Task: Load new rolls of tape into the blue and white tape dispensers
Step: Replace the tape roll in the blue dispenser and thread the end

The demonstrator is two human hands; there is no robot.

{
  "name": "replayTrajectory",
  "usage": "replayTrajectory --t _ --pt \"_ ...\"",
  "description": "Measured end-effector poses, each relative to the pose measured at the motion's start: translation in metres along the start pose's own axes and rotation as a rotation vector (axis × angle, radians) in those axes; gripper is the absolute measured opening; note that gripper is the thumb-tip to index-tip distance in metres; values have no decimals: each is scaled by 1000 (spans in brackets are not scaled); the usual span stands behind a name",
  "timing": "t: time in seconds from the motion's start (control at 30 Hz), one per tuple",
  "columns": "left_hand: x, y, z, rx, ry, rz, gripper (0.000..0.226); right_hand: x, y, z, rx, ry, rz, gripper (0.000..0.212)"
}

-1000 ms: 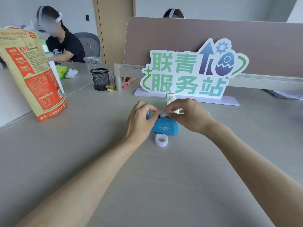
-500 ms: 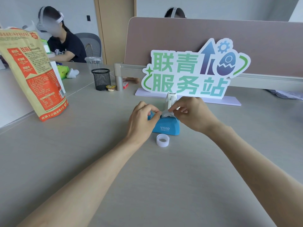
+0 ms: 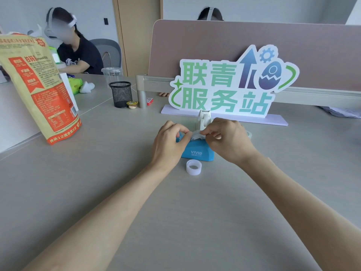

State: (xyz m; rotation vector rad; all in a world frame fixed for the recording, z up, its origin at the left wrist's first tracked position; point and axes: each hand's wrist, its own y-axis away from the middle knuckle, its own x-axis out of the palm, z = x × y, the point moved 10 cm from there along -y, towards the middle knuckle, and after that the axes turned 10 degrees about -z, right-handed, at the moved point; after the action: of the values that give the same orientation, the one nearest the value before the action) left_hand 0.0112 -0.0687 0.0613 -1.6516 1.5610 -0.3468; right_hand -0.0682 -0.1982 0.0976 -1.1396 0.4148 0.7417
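The blue tape dispenser [image 3: 197, 152], marked VIVID, sits on the grey desk [image 3: 97, 182] in the middle. My left hand [image 3: 169, 143] grips its left end. My right hand [image 3: 228, 139] pinches a pale roll of tape [image 3: 197, 136] resting in the top of the blue dispenser. The white tape dispenser [image 3: 204, 119] stands upright just behind, partly hidden by my right hand. A loose white translucent tape roll [image 3: 193, 167] lies flat in front of the blue dispenser. Another roll [image 3: 249, 134] peeks out to the right of my right hand.
A large green-lettered sign [image 3: 232, 85] stands behind the dispensers. A tall printed bag [image 3: 39, 87] stands at the left. A black mesh cup [image 3: 120, 94], a small food cup [image 3: 132, 104] and a divider post [image 3: 141, 94] are at the back left. A seated person [image 3: 76, 49] is far left.
My right hand has shifted slightly up and back over the dispenser top, still on the tape. The left hand has stayed on the blue dispenser's left end.
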Motion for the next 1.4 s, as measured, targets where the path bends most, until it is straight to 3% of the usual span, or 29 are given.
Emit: replayTrajectory --t 0.2,0.3,0.4,0.6,0.8,1.17,1.4 --pt "1 1 5 -42 38 24 8 6 0 2 -54 -32 38 24" --pt "1 0 11 -84 67 30 8 6 3 -1 -56 -68 -27 22" --pt "0 1 16 -162 135 30 9 11 10 -7 -11 -107 -69 33" --pt "-3 1 37 -470 297 58 13 24 23 -16 55 -167 -108 47" --pt "-3 11 57 -720 414 165 14 34 22 -20 39 -160 -40 44" --pt "-36 1 74 -844 395 51 10 41 22 -20 5 -142 -27 45" --pt "-44 -3 77 -736 195 163 11 41 23 -20 22 -172 -22 46"
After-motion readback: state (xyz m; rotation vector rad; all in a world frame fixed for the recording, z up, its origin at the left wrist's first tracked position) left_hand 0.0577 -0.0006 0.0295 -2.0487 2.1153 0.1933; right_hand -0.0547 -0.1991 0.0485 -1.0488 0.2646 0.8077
